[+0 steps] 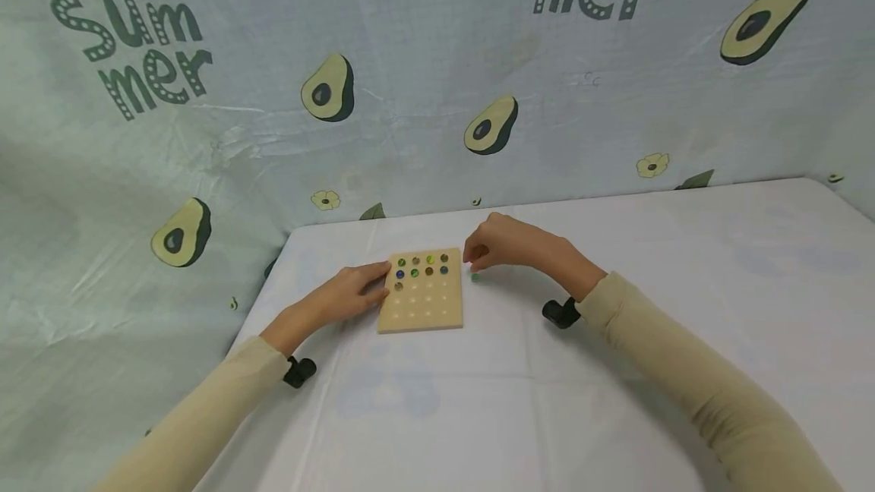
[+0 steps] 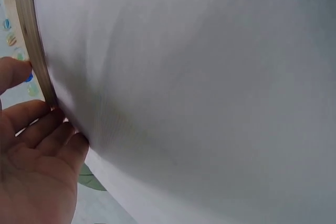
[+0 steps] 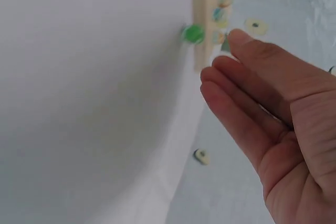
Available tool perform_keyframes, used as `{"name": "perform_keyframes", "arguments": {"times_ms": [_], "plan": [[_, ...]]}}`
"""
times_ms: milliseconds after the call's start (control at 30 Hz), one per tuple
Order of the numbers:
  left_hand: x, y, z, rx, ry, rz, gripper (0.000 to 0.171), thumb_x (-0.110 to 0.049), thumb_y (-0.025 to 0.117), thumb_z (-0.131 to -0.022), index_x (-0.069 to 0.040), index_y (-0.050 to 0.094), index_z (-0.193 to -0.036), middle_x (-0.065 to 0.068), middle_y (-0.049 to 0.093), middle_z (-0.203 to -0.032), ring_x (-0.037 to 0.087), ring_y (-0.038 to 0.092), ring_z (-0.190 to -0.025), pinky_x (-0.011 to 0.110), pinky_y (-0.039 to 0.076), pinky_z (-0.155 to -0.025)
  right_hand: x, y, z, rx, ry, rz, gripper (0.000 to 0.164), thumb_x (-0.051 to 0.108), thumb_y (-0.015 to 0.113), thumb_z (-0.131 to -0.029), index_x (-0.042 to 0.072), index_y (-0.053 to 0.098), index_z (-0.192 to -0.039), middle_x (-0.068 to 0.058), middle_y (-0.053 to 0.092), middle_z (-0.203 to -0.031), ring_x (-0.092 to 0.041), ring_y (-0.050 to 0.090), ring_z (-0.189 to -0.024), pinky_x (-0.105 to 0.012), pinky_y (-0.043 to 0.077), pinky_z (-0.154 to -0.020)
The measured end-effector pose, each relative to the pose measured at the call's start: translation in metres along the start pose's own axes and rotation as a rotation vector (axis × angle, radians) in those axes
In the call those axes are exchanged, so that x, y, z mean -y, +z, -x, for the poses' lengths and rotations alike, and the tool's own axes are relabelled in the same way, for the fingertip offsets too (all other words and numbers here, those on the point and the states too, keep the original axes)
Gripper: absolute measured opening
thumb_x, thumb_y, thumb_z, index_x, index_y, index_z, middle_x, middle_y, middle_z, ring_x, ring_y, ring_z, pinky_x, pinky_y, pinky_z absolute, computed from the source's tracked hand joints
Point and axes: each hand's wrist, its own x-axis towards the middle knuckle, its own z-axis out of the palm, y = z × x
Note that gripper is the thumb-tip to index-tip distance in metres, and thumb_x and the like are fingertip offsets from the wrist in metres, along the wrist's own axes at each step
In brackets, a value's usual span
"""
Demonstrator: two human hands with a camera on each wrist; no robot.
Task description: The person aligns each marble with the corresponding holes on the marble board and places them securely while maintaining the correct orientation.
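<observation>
A square wooden board with rows of round hollows lies on the table. Marbles of several colours fill its two far rows, and a single marble sits at the left of the third row. My left hand touches the board's left edge with thumb and fingers, the thumb nearer than the fingertips at the far corner. Beyond the board's right edge, my right hand hovers with thumb and fingers apart, nothing visible between them. A loose green marble lies on the cloth just below its fingertips.
A white cloth covers the table. Behind and to the left hangs a pale curtain printed with avocados and lettering. Each wrist carries a small black camera on its underside.
</observation>
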Motion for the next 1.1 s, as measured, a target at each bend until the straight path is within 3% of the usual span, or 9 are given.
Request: {"name": "perform_keyframes", "arguments": {"times_ms": [133,467,700,1100], "plan": [[0.0,0.007,0.002,-0.029,-0.017,-0.006,0.058,-0.022,0.053,-0.106,0.004,0.037,-0.155,0.021,0.04,-0.158,0.037,0.036,-0.147,0.05,0.034,-0.118,-0.011,0.006,0.003,0.05,0.013,-0.033,0.014,0.016,0.08,-0.09,0.012,0.081,-0.103,0.004,0.076,-0.097,-0.004,0.068,-0.084,-0.023,0.057,-0.078],[-0.001,0.008,0.002,-0.064,-0.008,-0.041,0.054,-0.022,0.054,-0.105,0.004,0.042,-0.152,0.023,0.046,-0.153,0.04,0.041,-0.144,0.054,0.034,-0.117,-0.013,0.01,0.003,0.054,-0.065,-0.019,0.015,0.016,0.082,-0.087,0.01,0.081,-0.102,0.003,0.077,-0.095,-0.004,0.07,-0.084,-0.023,0.057,-0.078],[0.003,0.001,-0.001,-0.031,0.024,-0.075,0.051,-0.024,0.056,-0.104,0.001,0.046,-0.148,0.021,0.047,-0.15,0.038,0.042,-0.142,0.053,0.034,-0.117,-0.011,0.01,0.002,0.072,-0.061,-0.013,0.017,0.016,0.083,-0.087,0.011,0.081,-0.103,0.003,0.077,-0.096,-0.004,0.07,-0.085,-0.023,0.057,-0.079],[0.004,0.0,0.002,0.008,0.017,-0.085,0.061,-0.03,0.053,-0.106,0.002,0.037,-0.155,0.023,0.041,-0.156,0.039,0.038,-0.146,0.053,0.033,-0.118,-0.016,0.013,0.0,0.054,-0.081,-0.01,0.015,0.015,0.083,-0.086,0.012,0.081,-0.101,0.004,0.077,-0.094,-0.003,0.069,-0.084,-0.022,0.057,-0.078]]}}
